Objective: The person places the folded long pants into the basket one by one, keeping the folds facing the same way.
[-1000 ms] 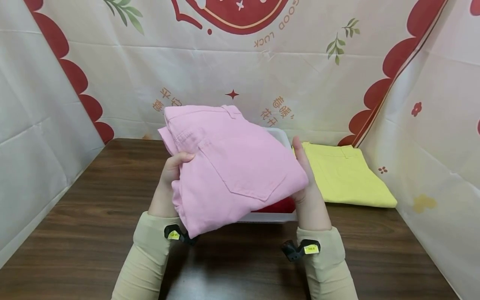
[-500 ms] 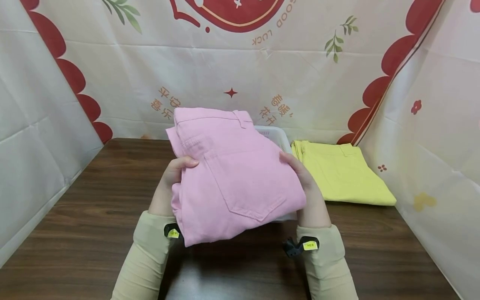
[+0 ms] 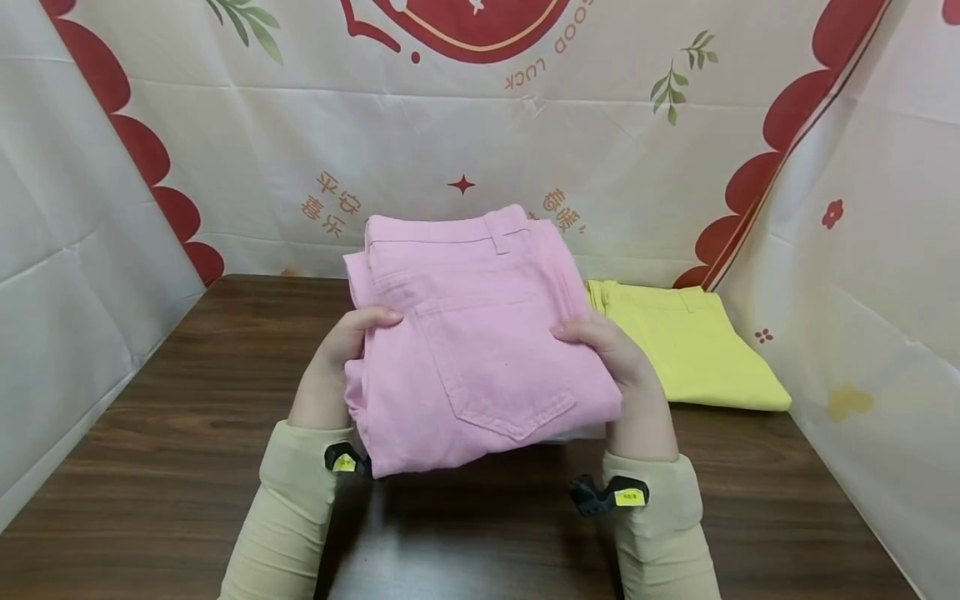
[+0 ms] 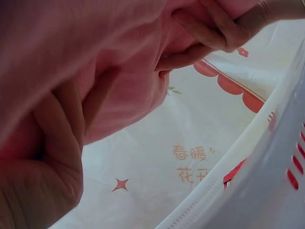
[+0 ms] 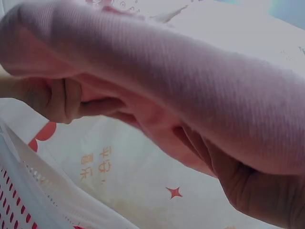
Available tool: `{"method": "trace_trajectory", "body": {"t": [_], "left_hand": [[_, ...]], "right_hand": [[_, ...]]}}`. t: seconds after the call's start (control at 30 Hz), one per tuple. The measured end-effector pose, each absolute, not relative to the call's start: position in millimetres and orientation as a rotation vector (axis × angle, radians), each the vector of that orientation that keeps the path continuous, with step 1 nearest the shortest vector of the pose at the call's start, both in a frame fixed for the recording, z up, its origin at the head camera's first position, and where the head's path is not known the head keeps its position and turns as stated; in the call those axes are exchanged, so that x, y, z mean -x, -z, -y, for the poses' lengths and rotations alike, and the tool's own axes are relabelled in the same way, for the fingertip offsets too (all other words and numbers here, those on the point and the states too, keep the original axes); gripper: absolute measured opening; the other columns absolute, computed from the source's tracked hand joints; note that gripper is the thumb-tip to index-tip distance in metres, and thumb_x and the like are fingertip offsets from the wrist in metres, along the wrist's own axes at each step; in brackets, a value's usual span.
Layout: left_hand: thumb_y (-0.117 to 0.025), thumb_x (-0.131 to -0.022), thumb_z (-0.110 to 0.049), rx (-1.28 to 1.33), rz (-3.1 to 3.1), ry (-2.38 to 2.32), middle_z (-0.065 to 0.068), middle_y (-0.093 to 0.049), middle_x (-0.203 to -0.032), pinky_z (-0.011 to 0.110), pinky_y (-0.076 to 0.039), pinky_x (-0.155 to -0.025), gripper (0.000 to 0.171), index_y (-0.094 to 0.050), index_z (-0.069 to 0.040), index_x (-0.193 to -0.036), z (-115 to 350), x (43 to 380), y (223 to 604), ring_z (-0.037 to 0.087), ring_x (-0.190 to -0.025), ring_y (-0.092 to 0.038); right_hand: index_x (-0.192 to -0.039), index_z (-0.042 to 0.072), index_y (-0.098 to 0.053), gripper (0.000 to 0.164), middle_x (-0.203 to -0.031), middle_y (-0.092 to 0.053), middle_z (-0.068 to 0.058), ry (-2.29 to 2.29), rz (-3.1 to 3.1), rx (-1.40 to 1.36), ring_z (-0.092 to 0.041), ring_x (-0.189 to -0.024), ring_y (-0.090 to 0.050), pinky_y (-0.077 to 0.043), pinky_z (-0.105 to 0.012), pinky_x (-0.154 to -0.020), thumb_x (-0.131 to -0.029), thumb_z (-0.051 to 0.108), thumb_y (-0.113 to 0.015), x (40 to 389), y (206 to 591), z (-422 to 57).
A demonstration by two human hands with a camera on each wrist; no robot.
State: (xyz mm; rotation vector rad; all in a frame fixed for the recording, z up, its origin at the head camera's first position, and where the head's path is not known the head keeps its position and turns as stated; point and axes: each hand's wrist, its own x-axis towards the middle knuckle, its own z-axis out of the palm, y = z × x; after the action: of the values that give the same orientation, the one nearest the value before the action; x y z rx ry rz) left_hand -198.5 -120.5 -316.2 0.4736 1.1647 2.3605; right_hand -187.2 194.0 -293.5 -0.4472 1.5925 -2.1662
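Folded pink jeans, back pocket facing up, are held in the air between both hands in the head view. My left hand grips their left edge, thumb on top. At the right edge my right hand grips them the same way. From below, the left wrist view shows the left hand's fingers curled under the cloth. The right wrist view likewise shows the right hand's fingers beneath it. A white perforated basket stands under the jeans, mostly hidden in the head view; something red shows inside it.
Folded yellow trousers lie on the brown wooden table, at the right behind my right hand. A printed white cloth backdrop closes off the back and both sides.
The right hand has shifted from flat under the right side to gripping the edge with its thumb on top. The jeans have turned slightly and now hide most of the basket.
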Motion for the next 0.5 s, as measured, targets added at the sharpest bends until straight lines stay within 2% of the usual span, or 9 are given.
{"method": "trace_trajectory", "body": {"t": [0.1,0.27,0.4,0.5], "left_hand": [[-0.044,-0.091,-0.006,-0.403,-1.27,-2.411,0.006,-0.067,-0.086,0.023,-0.052,-0.071,0.016,-0.058,-0.003,-0.095,118.2,199.6,312.2,0.012,-0.077,-0.065],[-0.037,-0.097,-0.01,-0.386,-1.167,-2.552,0.005,-0.065,-0.082,0.023,-0.052,-0.065,0.021,-0.057,-0.005,-0.095,117.2,199.7,311.1,0.013,-0.072,-0.064],[-0.038,-0.099,-0.012,-0.442,-0.886,-2.627,0.008,-0.065,-0.083,0.024,-0.052,-0.063,0.022,-0.057,-0.002,-0.095,118.7,200.4,315.4,0.016,-0.072,-0.064],[-0.044,-0.097,-0.012,-0.465,-0.828,-2.644,0.008,-0.064,-0.085,0.026,-0.052,-0.064,0.015,-0.055,-0.003,-0.097,117.8,202.1,318.3,0.017,-0.073,-0.063]], "right_hand": [[-0.129,0.008,-0.032,0.044,-0.118,-0.042,-0.011,2.192,-1.611,0.461,-0.018,-0.1,-0.053,-0.046,-0.028,-0.085,-0.088,0.001,-0.044,186.8,291.3,-193.2],[-0.127,0.009,-0.034,0.042,-0.116,-0.044,-0.009,2.279,-1.616,0.445,-0.017,-0.098,-0.053,-0.046,-0.027,-0.084,-0.087,-0.004,-0.042,186.2,289.6,-191.6],[-0.123,0.009,-0.037,0.039,-0.111,-0.049,-0.006,2.359,-1.63,0.469,-0.015,-0.096,-0.054,-0.045,-0.026,-0.085,-0.087,-0.006,-0.04,186.9,288.6,-190.2],[-0.121,0.009,-0.037,0.038,-0.11,-0.049,-0.006,2.404,-1.651,0.487,-0.014,-0.095,-0.054,-0.044,-0.025,-0.085,-0.087,-0.006,-0.039,187.6,287.7,-189.5]]}}
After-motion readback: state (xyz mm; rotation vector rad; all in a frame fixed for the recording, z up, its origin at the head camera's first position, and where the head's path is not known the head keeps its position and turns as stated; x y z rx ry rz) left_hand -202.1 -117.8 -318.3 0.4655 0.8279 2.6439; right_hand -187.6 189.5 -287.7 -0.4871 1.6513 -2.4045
